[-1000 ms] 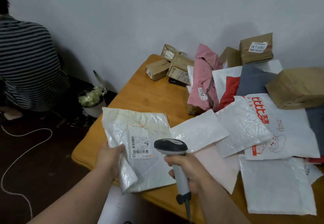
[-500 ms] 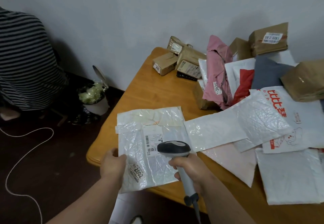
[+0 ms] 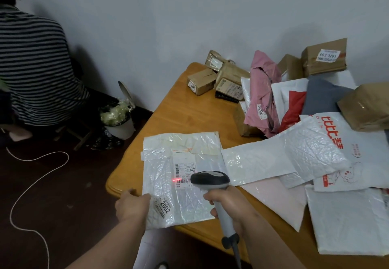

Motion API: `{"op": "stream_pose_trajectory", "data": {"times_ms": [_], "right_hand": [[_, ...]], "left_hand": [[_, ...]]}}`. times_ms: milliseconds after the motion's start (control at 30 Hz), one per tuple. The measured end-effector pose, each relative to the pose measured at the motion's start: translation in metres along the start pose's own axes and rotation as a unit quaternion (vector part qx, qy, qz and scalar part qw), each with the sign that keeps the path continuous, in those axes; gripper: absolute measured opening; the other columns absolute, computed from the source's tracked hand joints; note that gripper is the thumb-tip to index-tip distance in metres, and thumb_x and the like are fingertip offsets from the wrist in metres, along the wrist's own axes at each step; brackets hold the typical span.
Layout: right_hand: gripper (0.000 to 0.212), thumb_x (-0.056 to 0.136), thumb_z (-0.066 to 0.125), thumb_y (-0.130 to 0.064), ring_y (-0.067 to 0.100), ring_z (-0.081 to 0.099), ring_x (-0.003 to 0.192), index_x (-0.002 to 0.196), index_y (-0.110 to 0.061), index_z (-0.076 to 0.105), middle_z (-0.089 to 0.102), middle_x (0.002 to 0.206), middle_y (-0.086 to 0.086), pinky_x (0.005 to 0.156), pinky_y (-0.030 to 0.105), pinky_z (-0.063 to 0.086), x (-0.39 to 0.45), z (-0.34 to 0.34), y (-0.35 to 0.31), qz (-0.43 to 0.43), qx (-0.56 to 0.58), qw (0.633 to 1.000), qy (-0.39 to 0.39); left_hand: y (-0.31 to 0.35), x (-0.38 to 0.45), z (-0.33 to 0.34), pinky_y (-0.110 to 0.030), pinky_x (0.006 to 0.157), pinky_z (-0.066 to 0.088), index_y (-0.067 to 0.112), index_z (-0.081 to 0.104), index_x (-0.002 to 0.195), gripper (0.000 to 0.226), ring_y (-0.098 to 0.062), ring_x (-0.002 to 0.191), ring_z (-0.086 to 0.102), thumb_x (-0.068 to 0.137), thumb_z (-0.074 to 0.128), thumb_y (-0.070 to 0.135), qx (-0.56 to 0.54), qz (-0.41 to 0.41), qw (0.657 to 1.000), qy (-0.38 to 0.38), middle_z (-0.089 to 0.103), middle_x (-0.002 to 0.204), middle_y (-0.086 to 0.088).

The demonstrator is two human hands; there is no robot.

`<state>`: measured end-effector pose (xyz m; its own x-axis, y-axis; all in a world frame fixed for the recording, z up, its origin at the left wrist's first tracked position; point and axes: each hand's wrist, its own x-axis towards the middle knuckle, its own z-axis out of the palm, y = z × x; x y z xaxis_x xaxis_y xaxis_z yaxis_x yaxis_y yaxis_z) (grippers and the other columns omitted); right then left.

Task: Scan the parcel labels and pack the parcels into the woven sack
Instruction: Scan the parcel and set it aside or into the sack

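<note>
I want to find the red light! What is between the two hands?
In the head view, the white parcel lies between the left hand and right hand; the scanner's red line crosses its label.

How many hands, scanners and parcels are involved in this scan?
Hands: 2, left hand and right hand
Scanners: 1, the scanner
Parcels under the beam: 1, the white parcel
Total: 4

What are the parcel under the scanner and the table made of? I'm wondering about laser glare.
The white parcel looks like thin glossy plastic film: it is crinkled and catches light. Its label seems matte paper. The table appears to be varnished wood, orange-brown with a soft sheen. The scanner looks like moulded plastic.
</note>
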<state>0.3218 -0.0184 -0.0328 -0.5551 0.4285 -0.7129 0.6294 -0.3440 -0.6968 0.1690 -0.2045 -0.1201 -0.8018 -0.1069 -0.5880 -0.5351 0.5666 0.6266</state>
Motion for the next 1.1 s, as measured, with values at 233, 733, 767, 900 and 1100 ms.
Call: {"op": "stream_pose_trajectory", "data": {"times_ms": [233, 733, 767, 900, 1100], "right_hand": [[0.024, 0.077, 0.077, -0.014, 0.017, 0.060, 0.058, 0.100, -0.007, 0.070, 0.063, 0.079, 0.008, 0.056, 0.028, 0.049, -0.002, -0.004, 0.004, 0.030, 0.041, 0.999, 0.002], [0.025, 0.076, 0.079, -0.018, 0.020, 0.063, 0.068, 0.099, -0.012, 0.071, 0.066, 0.086, 0.009, 0.062, 0.030, 0.051, 0.000, -0.005, 0.003, 0.010, 0.022, 1.000, 0.016], [0.025, 0.076, 0.079, -0.018, 0.019, 0.063, 0.067, 0.098, -0.013, 0.071, 0.066, 0.085, 0.008, 0.062, 0.030, 0.052, 0.000, -0.005, 0.003, 0.008, 0.023, 1.000, 0.019], [0.027, 0.076, 0.080, -0.019, 0.020, 0.063, 0.070, 0.100, -0.015, 0.069, 0.066, 0.087, 0.009, 0.064, 0.031, 0.052, 0.002, -0.006, 0.000, 0.003, 0.025, 0.999, 0.027], [0.030, 0.074, 0.080, -0.020, 0.021, 0.062, 0.071, 0.101, -0.013, 0.071, 0.065, 0.084, 0.007, 0.066, 0.033, 0.051, 0.005, -0.005, -0.003, -0.004, 0.018, 1.000, 0.017]], "left_hand": [[-0.003, -0.006, 0.005, -0.052, 0.097, 0.050, 0.011, 0.050, 0.139, 0.061, -0.043, 0.114, 0.056, 0.083, 0.073, 0.016, -0.016, -0.005, 1.000, 0.008, 0.048, 0.135, -0.021], [0.006, -0.012, 0.008, -0.052, 0.099, 0.047, 0.020, 0.052, 0.139, 0.061, -0.040, 0.120, 0.051, 0.081, 0.072, 0.025, 0.066, 0.020, 0.998, 0.013, 0.046, 0.137, -0.016], [0.007, -0.012, 0.008, -0.053, 0.100, 0.047, 0.020, 0.052, 0.139, 0.061, -0.040, 0.120, 0.051, 0.081, 0.072, 0.025, 0.068, 0.019, 0.997, 0.012, 0.047, 0.137, -0.016], [0.009, -0.013, 0.010, -0.053, 0.100, 0.046, 0.020, 0.054, 0.137, 0.059, -0.040, 0.119, 0.050, 0.081, 0.072, 0.026, 0.075, 0.018, 0.997, 0.011, 0.050, 0.134, -0.016], [0.011, -0.013, 0.010, -0.051, 0.099, 0.047, 0.021, 0.055, 0.135, 0.056, -0.039, 0.119, 0.050, 0.081, 0.071, 0.028, 0.091, 0.017, 0.996, 0.015, 0.051, 0.132, -0.016]]}}
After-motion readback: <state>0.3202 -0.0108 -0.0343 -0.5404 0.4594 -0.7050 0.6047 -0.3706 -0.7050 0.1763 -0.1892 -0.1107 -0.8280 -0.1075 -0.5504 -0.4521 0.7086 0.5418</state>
